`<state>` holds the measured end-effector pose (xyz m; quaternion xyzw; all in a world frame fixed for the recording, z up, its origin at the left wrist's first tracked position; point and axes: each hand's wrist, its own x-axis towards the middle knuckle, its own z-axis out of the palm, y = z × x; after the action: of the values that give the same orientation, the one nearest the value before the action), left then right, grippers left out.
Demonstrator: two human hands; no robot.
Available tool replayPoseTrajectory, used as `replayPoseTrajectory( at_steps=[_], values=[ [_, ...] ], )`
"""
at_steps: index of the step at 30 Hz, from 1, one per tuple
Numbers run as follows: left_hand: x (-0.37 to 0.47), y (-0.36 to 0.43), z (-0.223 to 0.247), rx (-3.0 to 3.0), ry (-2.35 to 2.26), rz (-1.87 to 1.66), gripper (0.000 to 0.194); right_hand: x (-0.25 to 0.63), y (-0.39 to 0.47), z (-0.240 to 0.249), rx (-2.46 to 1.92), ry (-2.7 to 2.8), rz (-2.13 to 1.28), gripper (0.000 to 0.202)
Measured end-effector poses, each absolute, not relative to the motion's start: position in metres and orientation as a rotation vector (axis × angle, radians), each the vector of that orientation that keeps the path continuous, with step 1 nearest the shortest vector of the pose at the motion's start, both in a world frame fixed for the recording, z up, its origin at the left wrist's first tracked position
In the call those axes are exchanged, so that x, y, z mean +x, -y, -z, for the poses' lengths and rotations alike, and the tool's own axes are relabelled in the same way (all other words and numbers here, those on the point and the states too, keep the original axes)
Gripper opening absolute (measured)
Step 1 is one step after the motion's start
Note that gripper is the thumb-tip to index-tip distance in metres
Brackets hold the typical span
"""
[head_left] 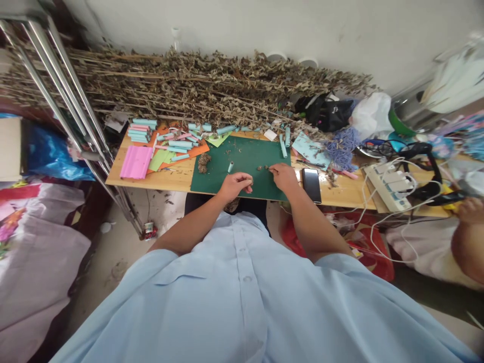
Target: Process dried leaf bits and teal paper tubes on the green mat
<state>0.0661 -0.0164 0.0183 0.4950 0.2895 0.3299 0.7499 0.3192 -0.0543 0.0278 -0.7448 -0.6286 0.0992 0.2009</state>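
Observation:
Over the front of the green cutting mat (245,151), my left hand (236,185) is closed, its fingers curled in a pinch; a small brownish bit shows at the fingertips, too small to name. My right hand (284,177) is closed too, thumb and finger pinching at small crumbs of dried leaf (265,167) on the mat. Behind my left hand stands a short light-blue paper tube (230,166). A brown clump of dried leaves (204,163) lies at the mat's left side.
Dried leafy stalks (196,85) are heaped along the wall. Left of the mat lie rolled paper tubes (179,144) and pink paper (136,162). A phone (311,185), blue yarn (342,148) and a power strip (387,186) with cables are on the right. Metal poles (75,111) stand left. Another person's limb (469,237) shows far right.

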Motion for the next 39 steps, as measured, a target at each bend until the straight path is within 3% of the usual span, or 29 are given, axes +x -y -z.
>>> replayPoseTrajectory(
  at_steps=[9, 15, 27, 39],
  values=[
    [0.068, 0.015, -0.018, 1.073, -0.624, -0.757, 0.044, 0.301, 0.084, -0.047, -1.933, 1.328, -0.309, 0.027],
    [0.068, 0.014, -0.017, 1.064, -0.625, -0.760, 0.047, 0.238, 0.106, -0.055, -1.584, 1.431, -0.517, 0.031],
    [0.066, 0.014, -0.014, 1.062, -0.583, -0.729, 0.053, 0.223, 0.101, -0.049, -1.610, 1.443, -0.393, 0.018],
    [0.066, 0.016, -0.028, 1.061, -0.661, -0.657, 0.043, 0.221, 0.102, -0.054, -1.611, 1.528, -0.389, 0.019]
  ],
)
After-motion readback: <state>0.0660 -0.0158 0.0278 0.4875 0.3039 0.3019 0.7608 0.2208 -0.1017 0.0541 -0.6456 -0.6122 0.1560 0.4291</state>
